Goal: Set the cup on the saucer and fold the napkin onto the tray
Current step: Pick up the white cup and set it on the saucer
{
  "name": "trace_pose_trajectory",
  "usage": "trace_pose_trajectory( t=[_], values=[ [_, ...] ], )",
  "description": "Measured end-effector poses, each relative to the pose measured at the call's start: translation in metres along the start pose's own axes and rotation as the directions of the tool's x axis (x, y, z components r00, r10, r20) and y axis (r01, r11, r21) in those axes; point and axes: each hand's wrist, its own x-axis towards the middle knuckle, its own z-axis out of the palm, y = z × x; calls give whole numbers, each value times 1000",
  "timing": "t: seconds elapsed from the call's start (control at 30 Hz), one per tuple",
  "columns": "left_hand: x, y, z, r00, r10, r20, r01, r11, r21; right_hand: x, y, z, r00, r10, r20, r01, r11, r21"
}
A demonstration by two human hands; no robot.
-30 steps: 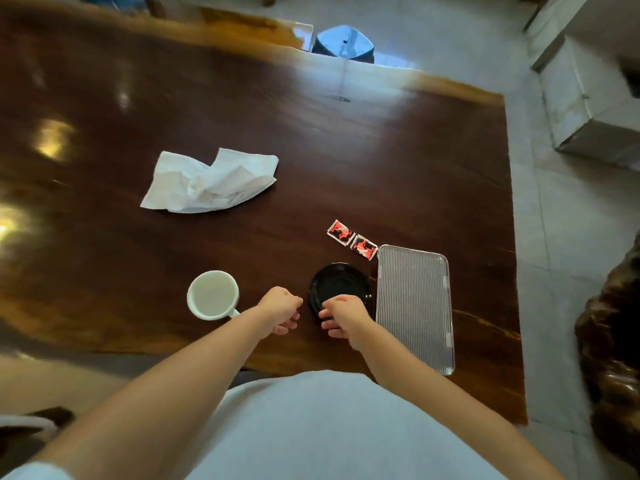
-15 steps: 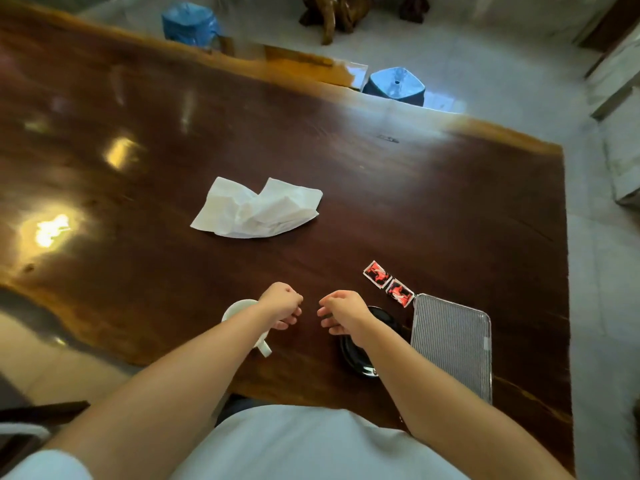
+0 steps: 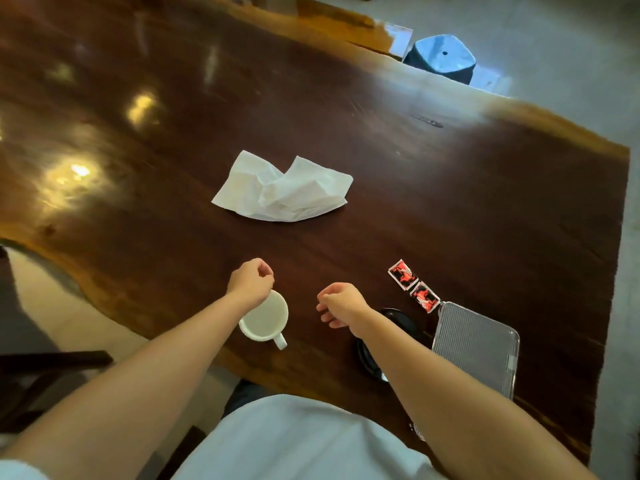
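A white cup [image 3: 266, 320] stands near the table's front edge, handle pointing toward me. My left hand [image 3: 250, 282] hovers over its far rim, fingers loosely curled, holding nothing. The black saucer [image 3: 401, 322] lies to the right, mostly hidden under my right forearm. My right hand [image 3: 341, 304] floats between cup and saucer, fingers curled, empty. A crumpled white napkin [image 3: 284, 188] lies further out in the middle of the table. The ribbed clear tray [image 3: 476, 344] sits right of the saucer.
Two red sachets [image 3: 414, 285] lie just beyond the tray's far corner. The dark wooden table [image 3: 450, 188] ends close on the right and front. A blue stool [image 3: 441, 58] stands past the far edge.
Both hands have moved outward over the table; the left hand now hovers above the cup. The head camera has shifted, so the view has changed.
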Motion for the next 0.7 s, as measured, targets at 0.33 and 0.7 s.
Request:
trace_pose_trajectory(
  t=[0.33,0.7],
  values=[
    [1,-101,-8,904,-428,4,412,867,-280,28,-31,66,979,-170,114,202,885,-420],
    [-18,-100,17,845,-290,449,501,722,-477,45,-14,88,868,-268,418,484,642,-595]
  ],
)
